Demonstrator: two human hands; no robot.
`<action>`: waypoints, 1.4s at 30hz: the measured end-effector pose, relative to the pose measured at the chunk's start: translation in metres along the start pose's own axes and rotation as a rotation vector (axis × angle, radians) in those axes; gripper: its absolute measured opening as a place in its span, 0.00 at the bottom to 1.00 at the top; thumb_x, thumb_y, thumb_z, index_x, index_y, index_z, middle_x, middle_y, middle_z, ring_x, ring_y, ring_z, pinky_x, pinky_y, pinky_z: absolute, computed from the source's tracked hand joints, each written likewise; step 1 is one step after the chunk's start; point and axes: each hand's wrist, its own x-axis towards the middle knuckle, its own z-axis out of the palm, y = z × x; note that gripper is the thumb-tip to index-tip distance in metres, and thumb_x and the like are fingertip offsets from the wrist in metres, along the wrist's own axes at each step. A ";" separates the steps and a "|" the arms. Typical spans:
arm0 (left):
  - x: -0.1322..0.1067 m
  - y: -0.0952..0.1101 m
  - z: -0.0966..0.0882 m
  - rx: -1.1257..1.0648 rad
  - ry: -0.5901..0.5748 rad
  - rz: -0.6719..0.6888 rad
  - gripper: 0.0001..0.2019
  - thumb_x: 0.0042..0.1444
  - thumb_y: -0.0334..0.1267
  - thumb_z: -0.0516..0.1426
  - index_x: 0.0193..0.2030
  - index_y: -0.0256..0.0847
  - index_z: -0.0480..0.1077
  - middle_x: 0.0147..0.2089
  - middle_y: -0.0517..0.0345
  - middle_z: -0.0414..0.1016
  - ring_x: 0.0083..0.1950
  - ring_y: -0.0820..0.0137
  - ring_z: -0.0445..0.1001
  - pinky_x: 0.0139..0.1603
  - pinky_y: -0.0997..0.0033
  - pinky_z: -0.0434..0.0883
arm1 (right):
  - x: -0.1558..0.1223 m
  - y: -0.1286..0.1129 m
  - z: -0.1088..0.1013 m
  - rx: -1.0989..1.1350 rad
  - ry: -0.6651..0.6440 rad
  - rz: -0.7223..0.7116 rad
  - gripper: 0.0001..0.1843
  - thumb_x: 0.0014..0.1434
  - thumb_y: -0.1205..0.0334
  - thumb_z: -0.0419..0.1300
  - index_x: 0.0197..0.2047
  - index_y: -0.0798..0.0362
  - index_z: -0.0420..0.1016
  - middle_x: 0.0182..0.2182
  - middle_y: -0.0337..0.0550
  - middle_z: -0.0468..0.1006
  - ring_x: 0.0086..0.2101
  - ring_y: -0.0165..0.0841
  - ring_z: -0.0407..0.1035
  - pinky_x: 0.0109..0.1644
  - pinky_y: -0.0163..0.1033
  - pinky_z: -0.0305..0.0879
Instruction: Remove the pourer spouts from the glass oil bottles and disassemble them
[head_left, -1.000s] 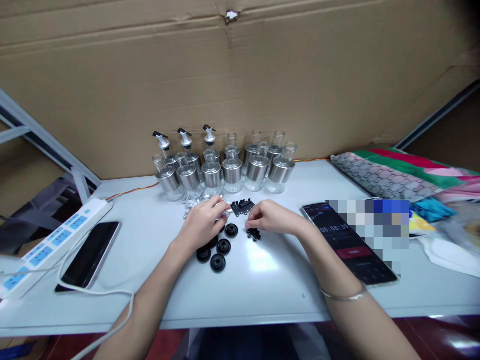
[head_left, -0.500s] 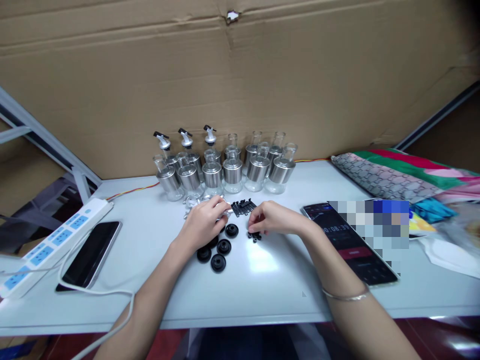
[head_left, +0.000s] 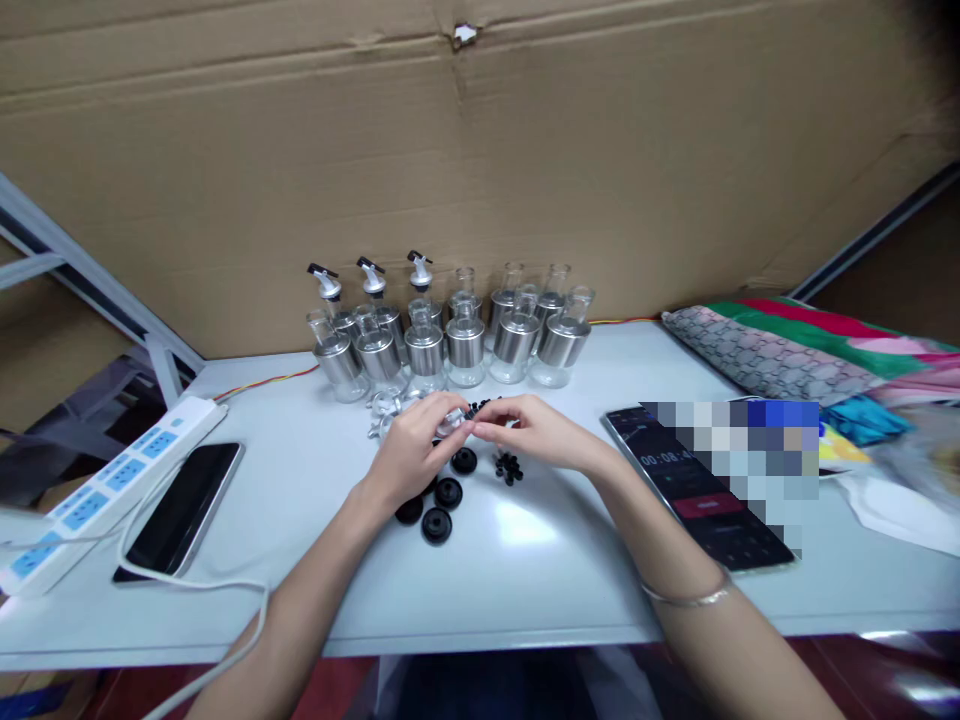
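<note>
My left hand (head_left: 418,443) is closed around a silver pourer spout (head_left: 451,421), which is mostly covered by the fingers. At the tip of that spout, my right hand (head_left: 529,428) pinches with thumb and forefinger; whatever lies between them is too small or hidden to name. Several more silver spouts (head_left: 384,407) lie behind my left hand. Black slim levers (head_left: 480,407) are partly hidden behind my fingertips. Below my hands lie black round stoppers (head_left: 448,493) and a little pile of small black pieces (head_left: 509,468).
Glass bottles with steel bands (head_left: 465,345) stand in rows at the back, a few topped with pourers (head_left: 373,278). A phone (head_left: 180,515) and a power strip (head_left: 112,490) lie left, with a white cable (head_left: 225,583). Another phone (head_left: 697,500) and fabric (head_left: 787,345) are at right.
My right hand has moved from the pile of small black pieces up and left to meet my left hand at the spout. My left hand has barely shifted.
</note>
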 end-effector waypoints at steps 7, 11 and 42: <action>-0.003 0.002 0.012 -0.296 0.091 -0.207 0.15 0.66 0.45 0.45 0.50 0.40 0.65 0.51 0.52 0.76 0.54 0.67 0.74 0.53 0.69 0.69 | 0.005 -0.004 0.021 0.188 0.021 -0.142 0.13 0.59 0.57 0.56 0.40 0.56 0.76 0.36 0.44 0.78 0.34 0.32 0.67 0.37 0.36 0.62; -0.004 0.002 0.012 -0.385 0.087 -0.269 0.18 0.66 0.48 0.44 0.56 0.39 0.59 0.55 0.49 0.73 0.59 0.66 0.70 0.58 0.66 0.66 | 0.006 -0.007 0.023 0.309 0.080 -0.144 0.12 0.57 0.57 0.58 0.41 0.56 0.75 0.36 0.44 0.76 0.33 0.31 0.66 0.36 0.37 0.62; 0.002 0.009 0.006 -0.568 0.110 -0.399 0.18 0.61 0.50 0.50 0.27 0.39 0.62 0.26 0.61 0.65 0.30 0.72 0.64 0.36 0.72 0.62 | -0.001 -0.019 0.028 0.175 0.253 -0.116 0.13 0.64 0.51 0.46 0.34 0.52 0.61 0.24 0.35 0.65 0.27 0.30 0.61 0.34 0.37 0.56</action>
